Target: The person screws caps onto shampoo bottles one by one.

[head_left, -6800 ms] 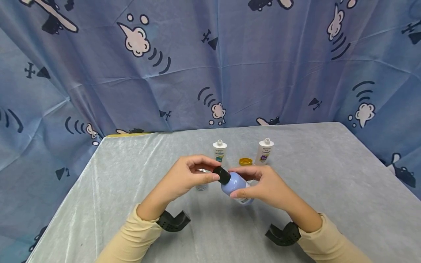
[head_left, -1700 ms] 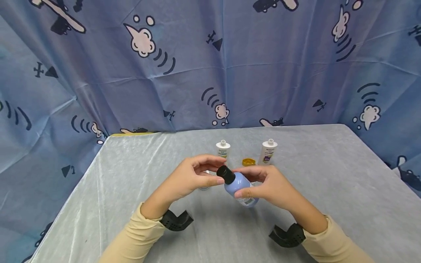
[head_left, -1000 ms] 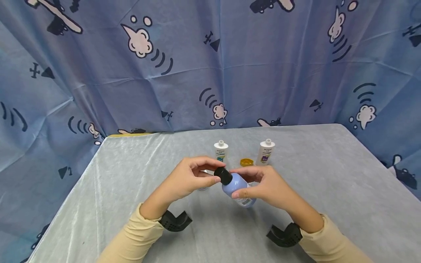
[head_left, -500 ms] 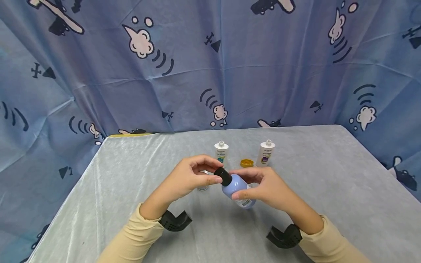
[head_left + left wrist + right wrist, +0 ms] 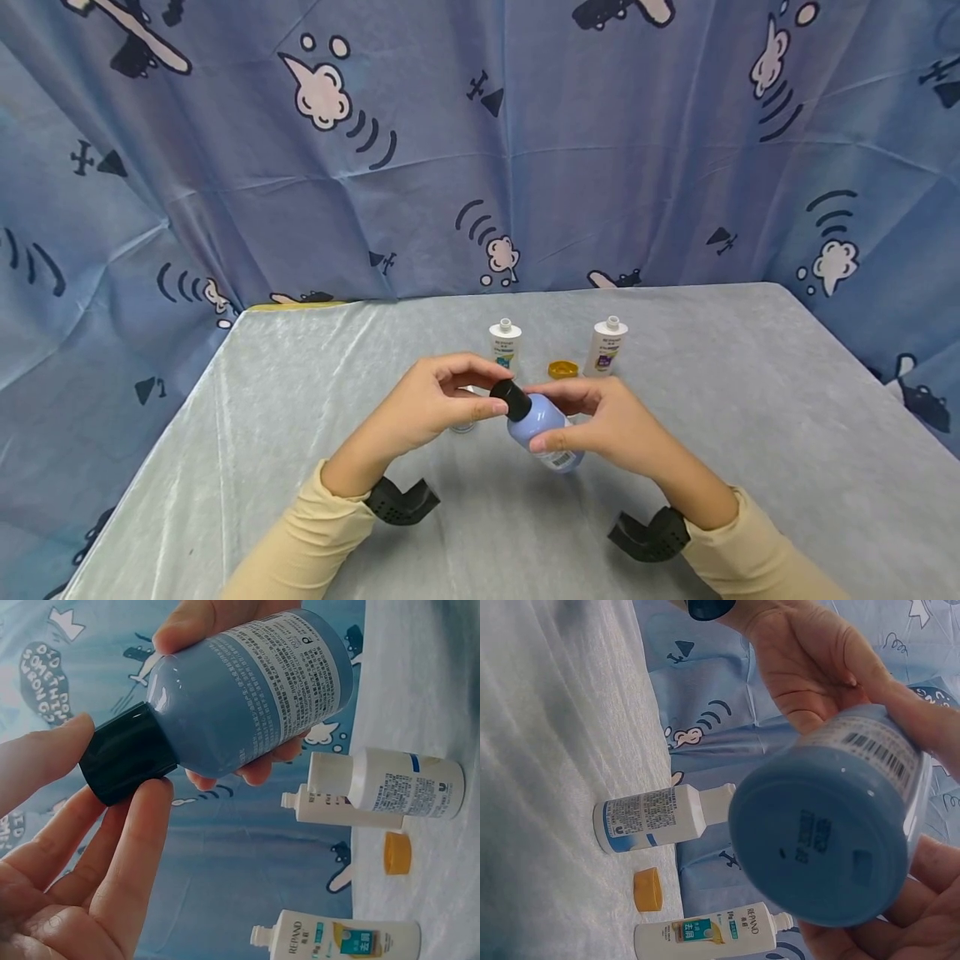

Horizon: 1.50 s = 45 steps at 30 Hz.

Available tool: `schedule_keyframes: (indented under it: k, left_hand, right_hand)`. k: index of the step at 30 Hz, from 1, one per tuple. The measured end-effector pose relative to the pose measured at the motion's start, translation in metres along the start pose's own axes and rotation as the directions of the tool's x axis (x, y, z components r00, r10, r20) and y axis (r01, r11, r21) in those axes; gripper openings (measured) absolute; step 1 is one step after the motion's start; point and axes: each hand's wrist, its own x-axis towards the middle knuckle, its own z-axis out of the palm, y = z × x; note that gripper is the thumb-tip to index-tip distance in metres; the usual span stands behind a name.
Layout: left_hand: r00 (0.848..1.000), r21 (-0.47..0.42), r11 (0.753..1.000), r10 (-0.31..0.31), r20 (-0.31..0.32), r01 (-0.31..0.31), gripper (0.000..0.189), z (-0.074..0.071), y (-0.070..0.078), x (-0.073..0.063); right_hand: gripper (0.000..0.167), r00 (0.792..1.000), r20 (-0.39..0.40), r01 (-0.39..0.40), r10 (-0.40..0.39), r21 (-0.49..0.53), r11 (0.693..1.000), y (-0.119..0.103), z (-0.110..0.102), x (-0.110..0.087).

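Held between both hands, a light-blue bottle [image 5: 534, 422] tilts above the table, its black cap [image 5: 511, 400] pointing up and to the left. My left hand [image 5: 423, 408] pinches that cap between thumb and fingertips. Around the bottle's body, my right hand [image 5: 609, 423] grips with thumb in front and fingers behind. The left wrist view shows the cap [image 5: 127, 754] seated against the shoulder and printed text on the label [image 5: 281, 679]. Seen from the right wrist, the round base [image 5: 817, 836] faces the camera, with small dark stamped marks.
Two uncapped white bottles [image 5: 505, 342] [image 5: 606, 346] stand behind the hands, a yellow cap [image 5: 562, 369] between them. A capped white bottle [image 5: 409, 784] shows in the left wrist view; another capped bottle [image 5: 649, 817] appears in the right. A patterned blue curtain [image 5: 420, 150] hangs behind the grey-covered table [image 5: 750, 375].
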Motion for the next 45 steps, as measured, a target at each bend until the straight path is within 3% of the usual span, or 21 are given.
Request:
schedule_keyframes:
  k: [19,22,27,31,45]
  left_hand:
    - [0.993,-0.065,0.993,0.102,0.054,-0.098,0.038,-0.0003,-0.0048,0.0007]
    - [0.996,-0.066,0.995,0.073,0.052,-0.07,0.041,0.0002,-0.0033,0.001]
    - [1.0,-0.024,1.0,-0.003,-0.017,0.003,0.041,0.0026,0.0001,0.0022]
    - [0.999,-0.011,1.0,-0.018,-0.041,0.018,0.033,0.003,0.0003,0.0019]
    - [0.995,-0.012,0.995,0.1,0.02,-0.099,0.037,0.0027,-0.003,0.0012]
  right_hand:
    - [0.053,0.999,0.009,-0.031,0.031,0.017,0.999,-0.002,-0.0029,-0.001]
    - [0.052,1.0,0.006,-0.025,0.024,0.019,1.0,-0.002,-0.0034,-0.0012]
    - [0.052,1.0,-0.004,-0.022,0.022,0.001,1.0,-0.0024,-0.0038,-0.0015]
    - [0.051,1.0,-0.006,-0.011,0.011,-0.017,1.0,-0.0016,-0.0028,-0.0002]
    - [0.052,1.0,-0.005,-0.027,0.027,-0.02,0.999,-0.0024,-0.0035,-0.0015]
